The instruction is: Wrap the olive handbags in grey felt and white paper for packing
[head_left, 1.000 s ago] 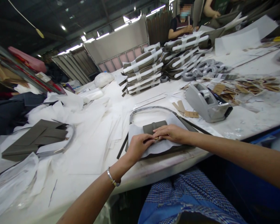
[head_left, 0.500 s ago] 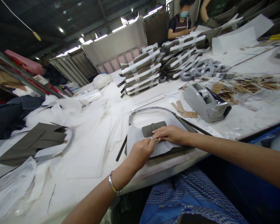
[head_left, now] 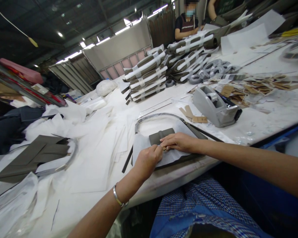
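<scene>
A dark olive handbag (head_left: 201, 132) lies near the table's front edge, mostly covered by a white paper sheet (head_left: 141, 145). Its wrapped handle (head_left: 161, 115) arches away from me. On the paper is a small olive flap wallet or pouch (head_left: 157, 137). My left hand (head_left: 149, 158) is closed in a pinch at a small gold-coloured piece (head_left: 164, 148), whose kind I cannot make out. My right hand (head_left: 179, 142) lies over the pouch's near edge, its fingers close together and meeting the left fingertips; what they grip is hidden.
A grey tape dispenser (head_left: 215, 107) stands right of the bag, beside brown tags (head_left: 200, 119). Wrapped olive bags (head_left: 146, 77) are stacked behind. Another olive bag (head_left: 32, 157) lies left among papers. A masked person (head_left: 187, 26) is across the table (head_left: 94, 178).
The view has shifted slightly, so everything sits a little further left. Both hands keep nearly the same pose at the pouch's near edge.
</scene>
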Tool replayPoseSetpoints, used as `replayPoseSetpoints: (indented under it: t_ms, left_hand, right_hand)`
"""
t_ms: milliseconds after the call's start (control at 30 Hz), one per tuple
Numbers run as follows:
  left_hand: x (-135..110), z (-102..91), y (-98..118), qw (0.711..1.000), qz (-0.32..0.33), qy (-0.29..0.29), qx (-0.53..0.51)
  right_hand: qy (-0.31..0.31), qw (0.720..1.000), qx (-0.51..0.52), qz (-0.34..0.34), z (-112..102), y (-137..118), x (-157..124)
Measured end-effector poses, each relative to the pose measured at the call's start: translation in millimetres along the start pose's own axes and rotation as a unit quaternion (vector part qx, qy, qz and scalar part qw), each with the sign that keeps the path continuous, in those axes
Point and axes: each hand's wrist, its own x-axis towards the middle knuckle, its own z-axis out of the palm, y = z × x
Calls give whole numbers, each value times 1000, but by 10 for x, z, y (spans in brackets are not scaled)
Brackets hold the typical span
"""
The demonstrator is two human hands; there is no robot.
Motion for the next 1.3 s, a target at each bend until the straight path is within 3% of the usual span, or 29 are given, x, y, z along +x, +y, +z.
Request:
replayPoseSetpoints:
  t_ms: [133, 333, 533, 733, 1300]
  left_hand:
    - [50, -16, -34, 998, -32, -5, -47]
    - [135, -62, -107, 972, -101, -6, -212]
    - [101, -118, -162, 948, -106, -36, -298]
    - [12, -72, -143, 966, -35, -22, -256]
    - [20, -100, -96, 993, 17, -54, -102]
  right_hand:
    - [6, 1000, 3, 3, 3, 9, -3]
    - [-5, 1000, 10, 5, -31, -29, -5]
    - [-2, 1000, 5, 17, -8, -6, -14]
    - [11, 1000, 11, 3, 4, 8, -20]
    - [2, 1000, 14, 1, 0, 0, -23]
